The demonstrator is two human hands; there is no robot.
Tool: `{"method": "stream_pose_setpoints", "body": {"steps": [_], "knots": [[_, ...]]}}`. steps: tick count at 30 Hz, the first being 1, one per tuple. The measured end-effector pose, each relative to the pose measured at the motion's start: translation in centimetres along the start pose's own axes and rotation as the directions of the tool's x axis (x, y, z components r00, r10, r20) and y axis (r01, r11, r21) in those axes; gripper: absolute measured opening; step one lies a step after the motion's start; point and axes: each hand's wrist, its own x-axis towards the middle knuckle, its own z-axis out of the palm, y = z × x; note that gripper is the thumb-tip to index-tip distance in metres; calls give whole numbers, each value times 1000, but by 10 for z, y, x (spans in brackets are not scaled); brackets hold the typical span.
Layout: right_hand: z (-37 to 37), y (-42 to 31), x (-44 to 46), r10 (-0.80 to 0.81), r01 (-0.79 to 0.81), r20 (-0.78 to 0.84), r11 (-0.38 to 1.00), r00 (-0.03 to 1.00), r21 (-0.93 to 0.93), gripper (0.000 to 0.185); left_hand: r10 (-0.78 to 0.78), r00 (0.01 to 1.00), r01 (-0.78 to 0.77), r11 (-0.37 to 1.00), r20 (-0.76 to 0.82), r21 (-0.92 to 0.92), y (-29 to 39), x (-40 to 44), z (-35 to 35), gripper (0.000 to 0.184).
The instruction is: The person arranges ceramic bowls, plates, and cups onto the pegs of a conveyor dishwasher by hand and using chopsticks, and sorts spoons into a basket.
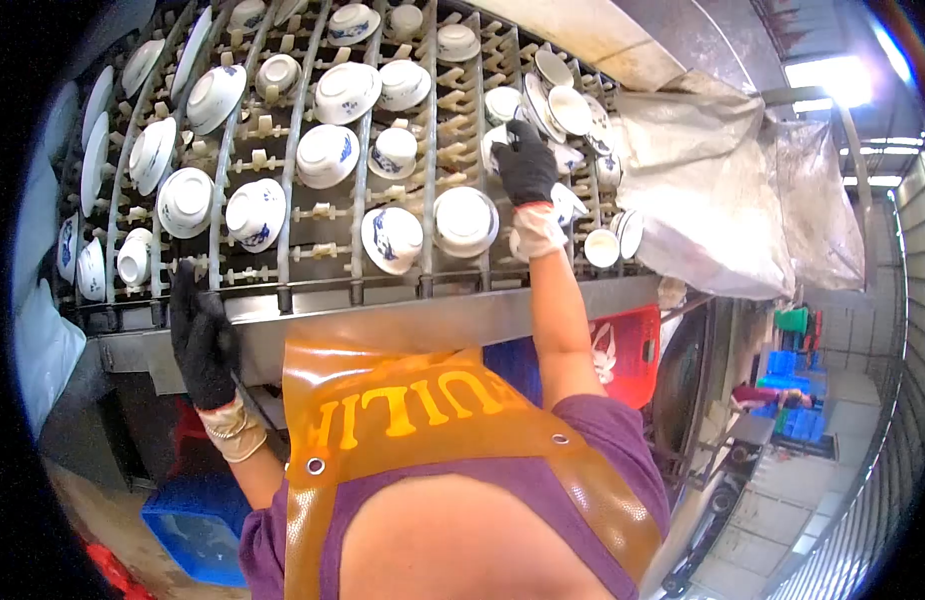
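Observation:
White bowls with blue patterns, such as one bowl [393, 240], lie mostly upside down on a rack of metal rails and pegs [323, 212]. My right hand [526, 165], in a black glove, reaches over the right part of the rack, its fingers bent at a white dish; the grip is partly hidden. Around it are stacked plates and small dishes [570, 110]. My left hand [205, 335], also black-gloved, is at the rack's front edge, below a bowl [186, 203]. Its fingers point up at the rails, and no dish shows in it.
A metal ledge [258, 335] runs along the rack's front. Below stand a red crate [638, 350] at the right and a blue crate [198, 530] at the lower left. Plastic sheeting [703, 190] hangs at the right. Farther off is a person [758, 395] beside blue crates.

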Motion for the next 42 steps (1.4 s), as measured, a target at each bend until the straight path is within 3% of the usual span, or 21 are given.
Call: {"method": "stream_pose_setpoints", "body": {"steps": [2, 3, 8, 9, 11, 14, 15, 18, 21, 23, 24, 25, 28, 29, 31, 33, 35, 36, 39, 41, 42], "knots": [[-1, 26, 15, 29, -5, -44, 877, 999, 480, 38, 49, 998, -42, 977, 31, -207, 3, -9, 3, 64], [-24, -2, 6, 254, -319, 193, 776, 948, 545, 38, -7, 1000, 9, 979, 12, -202, 9, -17, -3, 64], [7, 38, 5, -182, 174, -173, 983, 968, -58, 59, 48, 998, -36, 955, 35, -295, 9, -9, 5, 66], [7, 23, 0, -119, 84, -112, 957, 987, -277, 56, 38, 997, -16, 950, 65, -313, 8, -11, 6, 67], [18, 43, 5, -78, 84, 30, 943, 996, -321, 54, 24, 999, -15, 957, 30, -289, 5, -13, 10, 66], [-8, 38, 18, -208, 193, -88, 969, 974, -155, 43, 25, 999, -16, 957, 29, -290, 1, -14, 11, 67], [-33, 18, 28, -152, 150, 27, 988, 988, 43, 37, -1, 1000, 3, 965, 9, -264, 2, -13, 15, 68], [-84, -44, 37, -328, 320, 132, 944, 935, 81, 32, -35, 999, 30, 985, -22, -170, 5, -15, 23, 70], [-69, -56, 64, -636, 681, 260, 614, 727, -399, 15, 21, 999, -23, 998, -26, -66, -3, -16, 22, 73], [-43, -34, 93, -829, 866, 303, 368, 471, -339, 12, 18, 999, -17, 1000, -47, 11, 3, -18, 32, 73], [-39, -29, 104, -827, 900, 367, 344, 426, -268, 14, 19, 986, 25, 965, -167, 260, -9, -13, 27, 74], [-20, -7, 123, -904, 908, 144, 374, 402, -191, 17, -15, 999, 9, 991, -44, -133, -5, -20, 32, 67], [-8, 16, 167, -649, 597, -146, 750, 746, -285, 32, -55, 994, 59, 997, -90, 43, -5, -20, 37, 62], [-1, 31, 182, -444, 393, -129, 871, 887, -295, 37, -14, 1000, 13, 986, -1, -164, -22, -21, 25, 65], [27, 76, 208, -172, 153, -22, 922, 985, -355, 40, 42, 999, -42, 996, 5, -82, -19, -24, 33, 66], [50, 128, 231, -384, 324, -26, 812, 923, -486, 43, 4, 1000, -5, 983, -9, -182, -16, -24, 38, 68], [23, 102, 240, 22, 32, 151, 938, 988, -344, 40, -20, 1000, 18, 977, -4, -213, -12, -25, 44, 67], [24, 112, 254, -154, 143, -19, 953, 988, -266, 36, -56, 998, 50, 963, -15, -266, -20, -25, 38, 65], [38, 153, 302, 46, -28, -41, 933, 998, 358, 35, -3, 1000, 7, 985, 21, -175, -31, -28, 31, 59], [20, 130, 284, 209, -269, 180, 566, 961, 779, 37, -27, 994, 63, 926, 101, -373, -21, -28, 47, 58], [23, 141, 286, 111, -175, 147, 822, 983, 542, 37, -45, 996, 72, 899, 74, -432, -23, -30, 48, 59]]}}
